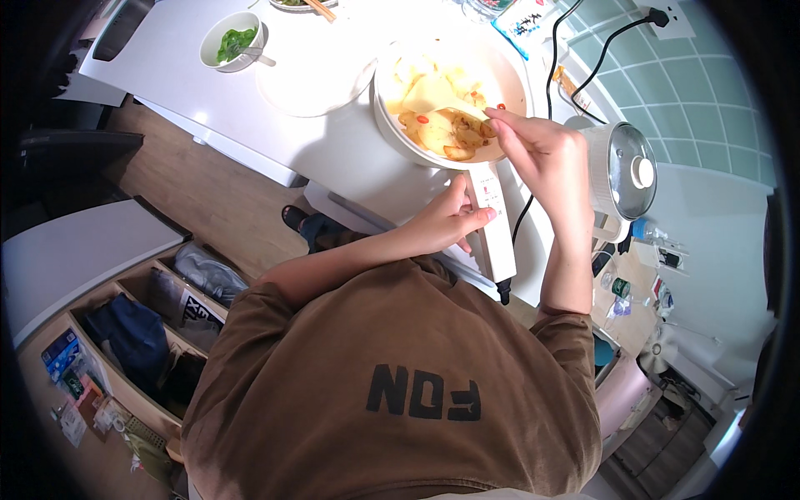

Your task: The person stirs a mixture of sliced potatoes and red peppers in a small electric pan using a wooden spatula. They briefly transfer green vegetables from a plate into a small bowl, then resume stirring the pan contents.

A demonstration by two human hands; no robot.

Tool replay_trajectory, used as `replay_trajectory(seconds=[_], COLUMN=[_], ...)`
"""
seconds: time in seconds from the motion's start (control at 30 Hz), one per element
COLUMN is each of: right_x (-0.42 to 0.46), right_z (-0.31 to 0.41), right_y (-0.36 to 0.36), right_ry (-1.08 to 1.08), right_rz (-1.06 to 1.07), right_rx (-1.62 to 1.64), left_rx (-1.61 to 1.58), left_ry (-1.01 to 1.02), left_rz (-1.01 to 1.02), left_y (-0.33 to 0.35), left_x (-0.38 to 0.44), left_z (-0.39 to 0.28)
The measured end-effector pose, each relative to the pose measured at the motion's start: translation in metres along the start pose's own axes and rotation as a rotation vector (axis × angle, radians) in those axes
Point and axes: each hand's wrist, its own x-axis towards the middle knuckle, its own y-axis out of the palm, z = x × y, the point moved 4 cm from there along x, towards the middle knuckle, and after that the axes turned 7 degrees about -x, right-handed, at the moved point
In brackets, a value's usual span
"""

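Observation:
My left hand (459, 215) grips the white handle (497, 240) of an electric frying pan (403, 139), its thumb lying on the handle's top. Inside the pan are browned potato slices (437, 134) with bits of red chili. My right hand (540, 147) pinches the handle end of a pale spatula or spoon (431, 95), whose head rests among the slices. Bright glare washes out the pan's far part. A black power plug (504, 292) sits in the end of the pan's handle.
Left of the pan lies a round clear lid or plate (312, 111), beside a white bowl (209, 47) of chopped greens. A lidded white electric pot (603, 169) stands to the right. Black cords (603, 56) run along the tiled wall. Chopsticks (321, 9) rest on a dish at the back.

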Motion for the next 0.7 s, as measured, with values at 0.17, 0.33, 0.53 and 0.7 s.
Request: replay_trajectory(seconds=[0.17,0.33,0.53,0.7], right_x=[0.002,0.004,0.005,0.006], right_z=[0.006,0.007,0.011,0.009], right_y=[0.005,0.008,0.003,0.006], right_ry=[-0.057,-0.089,-0.066,-0.027], right_rz=[0.021,0.027,0.018,0.049], right_rx=[-0.065,-0.067,-0.036,0.0], left_rx=[0.007,0.016,0.012,0.006], left_ry=[0.0,0.003,-0.002,0.007], left_rz=[0.003,-0.014,-0.001,0.004], left_y=[0.0,0.0,-0.001,-0.001], left_x=[0.001,0.001,0.001,0.0], left_z=[0.002,0.002,0.003,0.002])
